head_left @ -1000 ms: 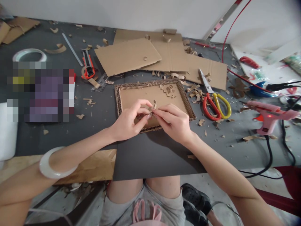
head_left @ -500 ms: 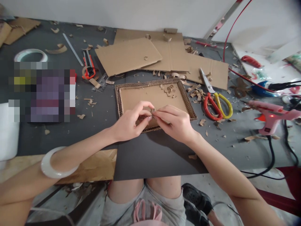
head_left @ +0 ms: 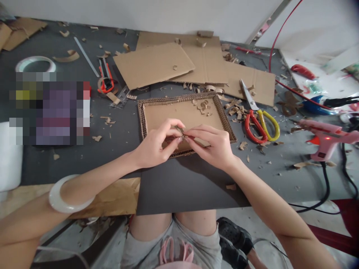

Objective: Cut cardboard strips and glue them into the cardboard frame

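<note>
Evidently, the left hand (head_left: 153, 149) and right hand (head_left: 214, 147) both pinched a small cardboard strip (head_left: 181, 130), fingertips meeting over the near half of the cardboard tray (head_left: 176, 100).

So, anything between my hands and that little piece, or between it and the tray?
Nothing visible: your left hand and right hand pinch the small piece over the tray. Loose curls sit in its far right corner.

Looks forward and down from the wearer's head, close above the near side of the shallow rectangular brown corrugated-cardboard tray (head_left: 168, 112); takes in the light-grey fabric shorts (head_left: 144, 243) nearer than the tray and the plain white wall (head_left: 126, 15) beyond it.
</note>
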Available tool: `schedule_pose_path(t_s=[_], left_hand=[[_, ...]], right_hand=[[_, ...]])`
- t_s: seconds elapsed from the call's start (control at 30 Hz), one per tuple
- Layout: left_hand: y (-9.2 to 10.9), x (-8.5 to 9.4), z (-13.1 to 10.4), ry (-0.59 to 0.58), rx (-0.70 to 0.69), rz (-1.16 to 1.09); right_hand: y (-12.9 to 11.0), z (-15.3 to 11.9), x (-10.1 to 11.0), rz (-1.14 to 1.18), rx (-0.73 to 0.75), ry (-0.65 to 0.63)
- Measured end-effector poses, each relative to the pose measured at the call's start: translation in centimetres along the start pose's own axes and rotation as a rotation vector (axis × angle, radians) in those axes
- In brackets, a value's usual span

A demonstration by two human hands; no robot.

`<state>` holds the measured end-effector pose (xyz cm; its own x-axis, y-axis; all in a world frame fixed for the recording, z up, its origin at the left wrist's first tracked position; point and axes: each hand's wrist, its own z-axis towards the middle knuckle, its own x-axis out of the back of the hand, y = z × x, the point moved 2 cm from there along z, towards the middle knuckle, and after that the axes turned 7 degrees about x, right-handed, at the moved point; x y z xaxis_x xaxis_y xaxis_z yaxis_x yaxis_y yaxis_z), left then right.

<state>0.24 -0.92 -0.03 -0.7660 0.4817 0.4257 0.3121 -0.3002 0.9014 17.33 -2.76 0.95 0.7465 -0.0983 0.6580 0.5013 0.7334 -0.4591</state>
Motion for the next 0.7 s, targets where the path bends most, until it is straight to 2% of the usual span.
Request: schedule_pose_path(t_s=[0.37,0.6,0.7], left_hand=[[0.01,-0.08,-0.24,-0.051,-0.004,0.019],[0.01,0.07,-0.16,-0.010,0.031,0.000],[-0.07,0.08,-0.23,0.007,0.025,0.021]], right_hand=[[0.01,-0.05,-0.03,0.039,-0.013,-0.025],[0.09,0.10,0.38,0.016,-0.163,0.055],[-0.04,0.11,0.12,0.091,-0.168,0.026]])
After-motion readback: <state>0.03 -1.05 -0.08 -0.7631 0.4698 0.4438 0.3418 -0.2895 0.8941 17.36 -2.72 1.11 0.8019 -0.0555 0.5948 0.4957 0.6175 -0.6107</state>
